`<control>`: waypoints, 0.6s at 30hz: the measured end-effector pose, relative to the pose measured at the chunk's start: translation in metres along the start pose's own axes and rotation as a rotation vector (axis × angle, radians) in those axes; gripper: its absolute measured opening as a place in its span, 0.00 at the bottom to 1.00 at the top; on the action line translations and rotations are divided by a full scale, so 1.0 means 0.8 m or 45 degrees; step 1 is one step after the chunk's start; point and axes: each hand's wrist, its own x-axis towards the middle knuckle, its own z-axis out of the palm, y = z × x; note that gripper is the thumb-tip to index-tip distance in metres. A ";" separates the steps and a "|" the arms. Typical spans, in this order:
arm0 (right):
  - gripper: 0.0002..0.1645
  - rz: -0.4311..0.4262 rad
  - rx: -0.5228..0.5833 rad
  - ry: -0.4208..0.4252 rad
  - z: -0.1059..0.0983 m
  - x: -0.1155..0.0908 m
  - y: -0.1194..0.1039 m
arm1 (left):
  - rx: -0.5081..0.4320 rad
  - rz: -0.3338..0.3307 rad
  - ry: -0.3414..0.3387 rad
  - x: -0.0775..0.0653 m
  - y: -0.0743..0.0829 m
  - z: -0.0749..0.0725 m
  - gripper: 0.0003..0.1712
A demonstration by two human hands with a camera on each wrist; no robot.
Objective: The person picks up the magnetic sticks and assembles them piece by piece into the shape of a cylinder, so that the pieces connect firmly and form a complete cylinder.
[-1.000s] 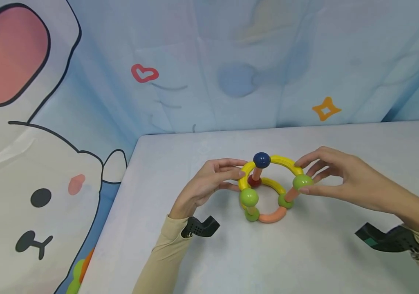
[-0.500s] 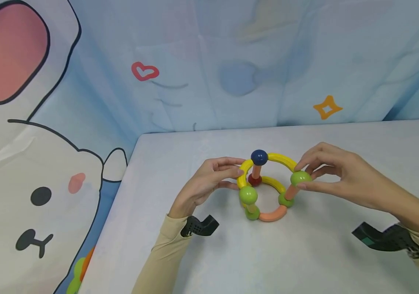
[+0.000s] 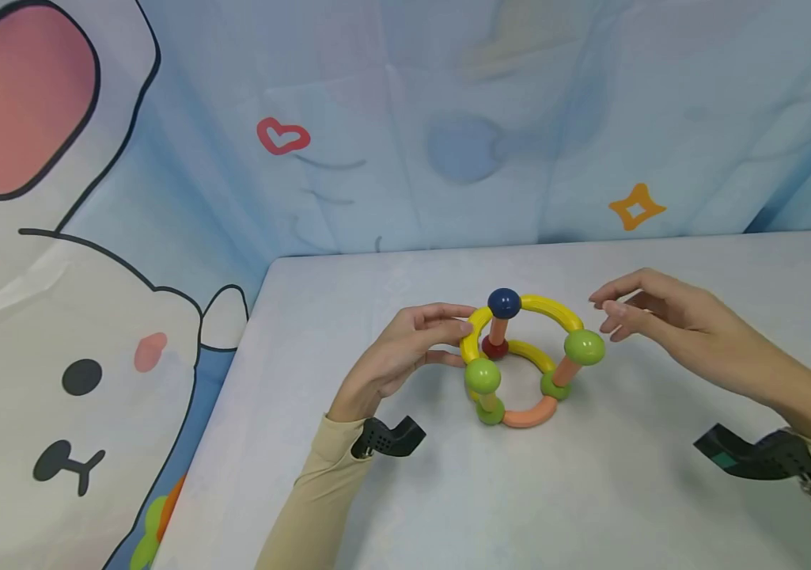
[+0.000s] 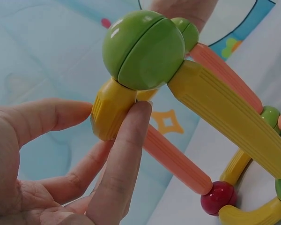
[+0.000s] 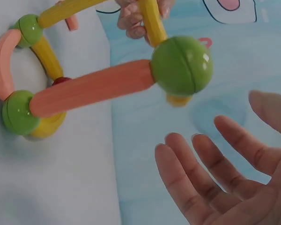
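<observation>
A toy frame of magnetic balls and sticks stands on the table, a lower ring joined by upright sticks to an upper arc. Up top are a dark blue ball, a light green ball on the right and another green ball on the left. My left hand pinches the curved yellow stick between thumb and fingers. A curved orange stick closes the lower ring at the front. To the right of the frame, my right hand is apart from it, fingers loosely bent and holding nothing.
The white-covered table ends at a pale blue printed curtain behind it. On the left hangs a large cartoon animal print. Dark straps sit at both wrists.
My right hand has let go of the light green ball at the right and drawn away from it. My left hand stays on the yellow stick, and the frame keeps its place.
</observation>
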 end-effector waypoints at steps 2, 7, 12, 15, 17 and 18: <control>0.13 0.039 0.020 -0.023 -0.001 0.004 0.010 | 0.000 -0.001 0.008 0.000 -0.001 0.000 0.24; 0.15 0.111 0.005 -0.189 0.009 0.020 0.046 | 0.041 -0.006 0.075 -0.004 -0.011 0.001 0.25; 0.19 0.190 0.011 -0.403 0.027 0.034 0.078 | 0.134 -0.022 0.178 -0.012 -0.041 0.006 0.22; 0.21 0.202 0.087 -0.507 0.038 0.040 0.089 | 0.296 -0.058 0.240 -0.016 -0.063 0.014 0.21; 0.25 0.203 0.144 -0.550 0.045 0.044 0.091 | 0.414 -0.072 0.265 -0.015 -0.076 0.020 0.22; 0.27 0.206 0.169 -0.566 0.048 0.045 0.091 | 0.450 -0.079 0.269 -0.013 -0.081 0.024 0.22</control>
